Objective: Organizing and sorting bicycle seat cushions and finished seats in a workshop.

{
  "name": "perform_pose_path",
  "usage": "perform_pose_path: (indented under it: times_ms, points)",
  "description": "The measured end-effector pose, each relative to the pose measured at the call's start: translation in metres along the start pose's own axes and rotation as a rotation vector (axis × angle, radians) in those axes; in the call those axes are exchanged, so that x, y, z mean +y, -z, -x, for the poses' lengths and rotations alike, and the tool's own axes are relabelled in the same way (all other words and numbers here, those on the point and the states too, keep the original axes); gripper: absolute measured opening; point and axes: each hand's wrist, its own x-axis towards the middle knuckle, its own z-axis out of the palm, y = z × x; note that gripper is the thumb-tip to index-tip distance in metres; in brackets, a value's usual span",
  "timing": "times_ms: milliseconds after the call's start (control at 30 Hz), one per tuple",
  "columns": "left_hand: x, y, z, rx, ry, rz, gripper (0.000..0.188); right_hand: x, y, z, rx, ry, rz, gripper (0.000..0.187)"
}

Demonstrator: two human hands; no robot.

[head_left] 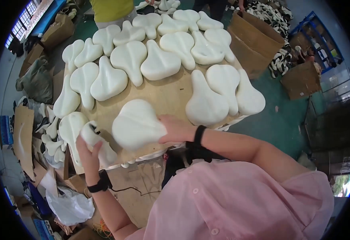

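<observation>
Near the front edge of the table, my right hand [176,129] is closed around the narrow nose of a white foam bicycle saddle [137,124], whose wide end points left. At the front left corner, my left hand [88,156] is closed on a white crumpled-looking piece [104,150] with a small dark patch near its top; I cannot make out its kind. Partly behind that hand lies another white saddle [72,129]. Several more white saddles [161,62] cover the far side of the wooden table [165,93], and three lie at its right [207,102].
A tall open cardboard box [255,42] stands beyond the table's right corner, near a heap of black and white saddles [269,16]. Cardboard [24,140] and a white plastic bag [70,206] crowd the left. A person in a yellow-green top [111,10] stands at the far side.
</observation>
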Motion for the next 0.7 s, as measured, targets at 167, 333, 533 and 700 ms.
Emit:
perform_pose_path:
  times_ms: [167, 333, 533, 700]
  points:
    - [-0.001, 0.012, 0.009, 0.176, 0.052, 0.340, 0.044, 0.016, 0.023, 0.017, 0.362, -0.108, 0.130, 0.089]
    - [0.003, -0.025, -0.002, 0.068, 0.145, 0.461, 0.050, 0.034, 0.000, 0.019, 0.387, -0.230, 0.292, 0.089]
    - [0.003, -0.041, -0.038, -0.165, 0.062, 0.537, 0.051, 0.020, -0.018, 0.023, 0.535, -0.294, 0.405, 0.079]
    - [0.003, -0.043, -0.062, -0.316, -0.017, 0.552, 0.056, 0.036, -0.054, 0.012, 0.850, -0.320, 0.636, 0.064]
